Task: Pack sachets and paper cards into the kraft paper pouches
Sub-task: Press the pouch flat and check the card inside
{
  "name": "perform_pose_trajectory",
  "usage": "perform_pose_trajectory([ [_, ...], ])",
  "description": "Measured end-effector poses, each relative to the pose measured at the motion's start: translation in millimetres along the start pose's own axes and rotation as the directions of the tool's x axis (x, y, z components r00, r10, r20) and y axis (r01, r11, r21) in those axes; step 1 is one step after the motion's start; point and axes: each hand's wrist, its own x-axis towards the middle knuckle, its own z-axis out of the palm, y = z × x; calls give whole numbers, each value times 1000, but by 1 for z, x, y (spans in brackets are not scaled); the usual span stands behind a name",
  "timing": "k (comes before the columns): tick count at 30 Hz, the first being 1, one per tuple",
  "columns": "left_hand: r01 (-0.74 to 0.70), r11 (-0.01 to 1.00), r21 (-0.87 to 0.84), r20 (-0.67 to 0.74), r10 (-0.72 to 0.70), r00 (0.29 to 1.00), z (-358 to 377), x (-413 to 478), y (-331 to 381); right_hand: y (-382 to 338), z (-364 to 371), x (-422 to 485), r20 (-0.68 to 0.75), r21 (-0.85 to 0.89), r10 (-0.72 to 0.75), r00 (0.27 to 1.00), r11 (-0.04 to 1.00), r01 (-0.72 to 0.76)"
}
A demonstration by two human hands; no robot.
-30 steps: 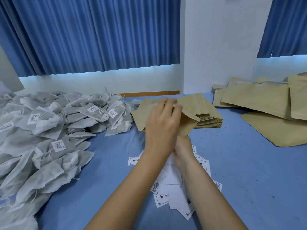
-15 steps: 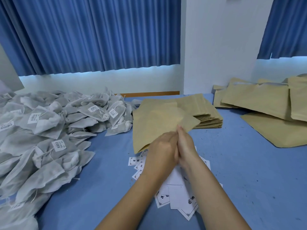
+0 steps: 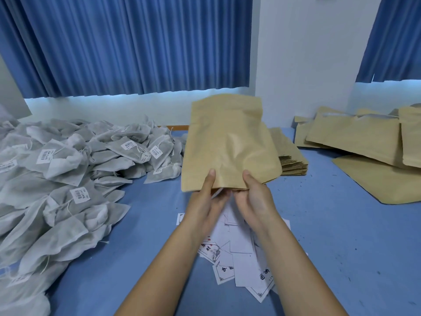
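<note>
Kraft pouch (image 3: 227,142) upright, lower edge pinched by left hand (image 3: 205,202) and right hand (image 3: 258,201).

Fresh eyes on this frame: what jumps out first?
The kraft paper pouch stands out, held upright at centre and gripped at its lower edge by the left hand and right hand. A big heap of grey sachets fills the left of the blue table; white paper cards lie scattered beneath the forearms.

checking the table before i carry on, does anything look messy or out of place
The paper cards at near centre lie scattered and overlapping, some blank side up. The kraft pouches at far right are heaped askew. Nothing looks torn.
</note>
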Motion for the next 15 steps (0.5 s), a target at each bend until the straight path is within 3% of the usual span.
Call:
perform_pose_trajectory([
  [3,-23,997,-69,-151,12,988,-14,4,3,7,-4,0,16,-175,74,997,982,-70],
  [7,-48,996,81,-393,76,916,-27,7,12,5,-12,0,-150,-315,6,989,948,-54],
  [11,-48,998,37,-388,59,920,-28,3,8,-1,-21,1,-340,-278,-19,940,957,-81],
  [15,-19,1000,0,-376,18,926,-28,1,5,-7,-25,4,-428,-220,-2,904,970,-103],
])
